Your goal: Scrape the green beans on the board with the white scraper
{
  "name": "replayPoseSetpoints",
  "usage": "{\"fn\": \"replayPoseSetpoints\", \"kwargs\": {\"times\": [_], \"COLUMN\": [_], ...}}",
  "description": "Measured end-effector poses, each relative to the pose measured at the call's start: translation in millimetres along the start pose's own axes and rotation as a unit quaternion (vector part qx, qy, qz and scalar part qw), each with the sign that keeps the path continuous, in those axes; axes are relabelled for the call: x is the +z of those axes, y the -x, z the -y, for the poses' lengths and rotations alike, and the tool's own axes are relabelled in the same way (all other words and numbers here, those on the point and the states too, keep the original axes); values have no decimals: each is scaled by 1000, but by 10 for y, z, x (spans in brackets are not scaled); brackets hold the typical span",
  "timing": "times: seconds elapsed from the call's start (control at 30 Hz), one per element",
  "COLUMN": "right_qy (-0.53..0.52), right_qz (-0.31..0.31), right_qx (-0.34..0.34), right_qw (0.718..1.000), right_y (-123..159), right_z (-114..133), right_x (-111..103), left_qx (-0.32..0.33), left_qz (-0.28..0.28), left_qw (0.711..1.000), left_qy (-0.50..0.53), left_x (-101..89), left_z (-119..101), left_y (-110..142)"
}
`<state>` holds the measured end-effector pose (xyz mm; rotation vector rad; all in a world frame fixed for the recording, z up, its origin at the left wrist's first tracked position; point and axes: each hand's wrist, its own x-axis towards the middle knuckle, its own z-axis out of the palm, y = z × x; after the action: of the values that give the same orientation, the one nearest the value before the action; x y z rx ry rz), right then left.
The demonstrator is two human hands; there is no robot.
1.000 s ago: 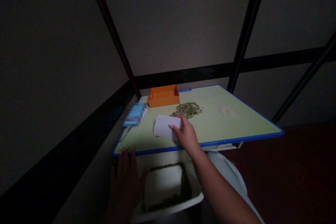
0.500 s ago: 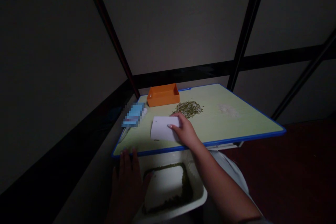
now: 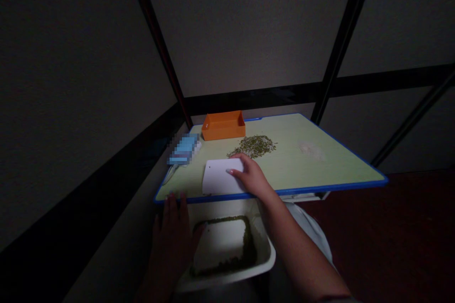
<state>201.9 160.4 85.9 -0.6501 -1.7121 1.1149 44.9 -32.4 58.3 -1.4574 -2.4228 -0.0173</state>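
My right hand (image 3: 250,175) grips a white flat scraper (image 3: 221,176) with a small hole in one corner, thumb on its face. The scraper stands tilted on the table top by the front edge, a few green bits at its lower edge. Beyond it lies a loose heap of green grains (image 3: 258,146) mixed with paler bits. Under the table edge, a white tub (image 3: 263,265) holds green grains along the sides of its floor. In shadow at the tub's left side, my left hand (image 3: 173,241) has its fingers spread towards the table edge and its thumb over the tub.
An orange open box (image 3: 223,132) stands at the back left of the pale green, blue-edged table (image 3: 284,170). A blurred blue packet (image 3: 184,148) lies by the left edge. Pale grains (image 3: 311,150) form a thin patch on the right. Walls (image 3: 249,33) rise behind and left.
The scraper in my right hand has come closer to the table's front edge, with green bits along its bottom. My left hand stays beside the tub. The view has shifted slightly.
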Motion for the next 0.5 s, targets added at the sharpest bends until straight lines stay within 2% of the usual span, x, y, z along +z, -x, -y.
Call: {"fn": "replayPoseSetpoints", "kwargs": {"times": [0.5], "right_qy": [-46], "right_qz": [23], "right_qx": [3], "right_qw": [999], "right_y": [2], "right_z": [-12], "right_x": [-37], "left_qx": [-17], "left_qz": [26], "left_qw": [999], "left_qy": [16], "left_x": [-87], "left_z": [-31], "left_y": [12]}}
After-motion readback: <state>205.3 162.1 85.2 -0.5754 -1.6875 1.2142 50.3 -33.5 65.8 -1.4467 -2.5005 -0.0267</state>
